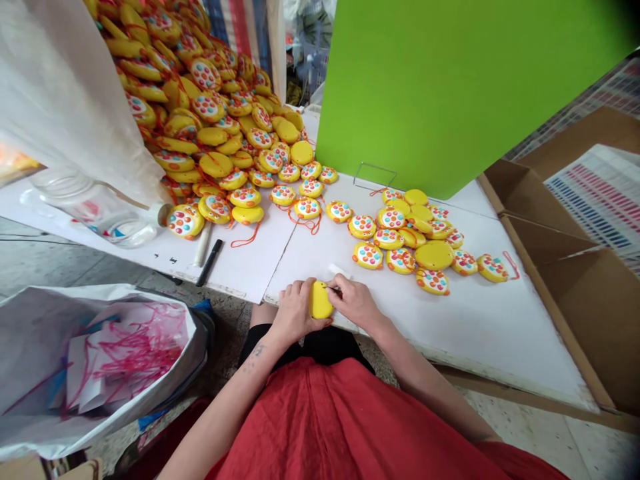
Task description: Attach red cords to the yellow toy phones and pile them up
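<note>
At the front edge of the white table, my left hand (296,311) is closed around a yellow oval toy (321,301). The toy's plain yellow back faces up. My right hand (356,301) pinches a thin, dark, pointed tool (334,289), whose tip is at the toy's upper part. Fingers hide most of the tool, so its exact kind does not show. A small white piece (340,271) lies just beyond my right hand. Further right on the table is a group of similar toys (388,239), some with colored-button faces up and some with yellow backs up.
A big heap of the toys (215,107) spills from a white sack at the back left. A clear plastic jar (95,207), a black marker (210,263) and a green panel (425,87) are on the table (480,333). Cardboard boxes (565,267) stand right; a scrap bag (180,313) sits lower left.
</note>
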A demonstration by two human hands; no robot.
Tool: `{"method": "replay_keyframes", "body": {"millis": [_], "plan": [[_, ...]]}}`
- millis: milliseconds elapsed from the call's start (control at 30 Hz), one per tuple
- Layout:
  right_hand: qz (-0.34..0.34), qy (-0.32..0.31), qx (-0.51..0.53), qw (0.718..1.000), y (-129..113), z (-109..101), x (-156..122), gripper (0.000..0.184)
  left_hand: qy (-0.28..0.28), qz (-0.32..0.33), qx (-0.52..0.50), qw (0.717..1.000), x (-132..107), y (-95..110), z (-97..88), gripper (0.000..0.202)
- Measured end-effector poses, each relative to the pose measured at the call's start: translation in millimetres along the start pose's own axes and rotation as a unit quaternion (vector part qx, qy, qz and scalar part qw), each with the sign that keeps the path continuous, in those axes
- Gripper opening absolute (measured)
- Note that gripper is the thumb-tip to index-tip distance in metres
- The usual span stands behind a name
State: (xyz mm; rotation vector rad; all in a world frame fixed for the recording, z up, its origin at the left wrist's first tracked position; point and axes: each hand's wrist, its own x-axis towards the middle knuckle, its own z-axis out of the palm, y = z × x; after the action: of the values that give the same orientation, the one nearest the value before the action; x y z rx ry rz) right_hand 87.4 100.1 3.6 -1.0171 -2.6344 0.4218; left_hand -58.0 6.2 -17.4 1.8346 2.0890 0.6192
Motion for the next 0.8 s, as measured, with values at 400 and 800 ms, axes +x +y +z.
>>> {"method": "replay_keyframes", "body": {"millis": [400, 800], "plan": [[0.004, -0.015, -0.011, 1.000, -1.6, -4.0, 0.4, 0.006, -0.004, -0.001, -0.003, 1.000, 0.0, -0.9, 0.1, 0.083], [0.006, -0.006, -0.018, 1.000, 0.1, -0.2, 0.0, 0.007, -0.008, -0.006, 0.005, 1.000, -0.8, -0.5, 1.1, 0.078]]}}
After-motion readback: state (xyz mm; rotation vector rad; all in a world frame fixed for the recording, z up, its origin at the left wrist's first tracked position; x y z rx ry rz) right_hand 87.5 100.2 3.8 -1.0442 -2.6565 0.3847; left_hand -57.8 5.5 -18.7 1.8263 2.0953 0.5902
